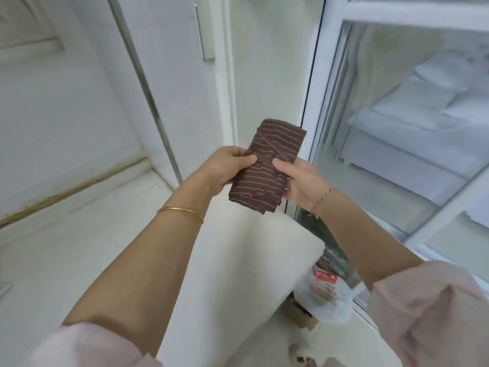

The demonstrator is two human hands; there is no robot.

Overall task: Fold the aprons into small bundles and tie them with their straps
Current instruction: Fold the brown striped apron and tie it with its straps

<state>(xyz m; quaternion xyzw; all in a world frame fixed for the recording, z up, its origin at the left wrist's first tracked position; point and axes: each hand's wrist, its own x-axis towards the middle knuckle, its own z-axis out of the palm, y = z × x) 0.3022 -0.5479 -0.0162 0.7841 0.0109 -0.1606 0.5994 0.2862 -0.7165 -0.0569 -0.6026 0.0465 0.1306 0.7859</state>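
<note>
apron bundle [267, 165]: brown, thin pale stripes | bangle [182, 211]: gold | sleeves [428, 311]: pale pink

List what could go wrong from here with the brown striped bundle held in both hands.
1. The strap crosses the apron bundle on a slant, so it may slide toward the top end and loosen.
2. The left hand and right hand hold the bundle in the air past the white ledge; a slip could drop it toward the plastic bag below.
3. The bundle's lower corner hangs loose and may unfold.
</note>
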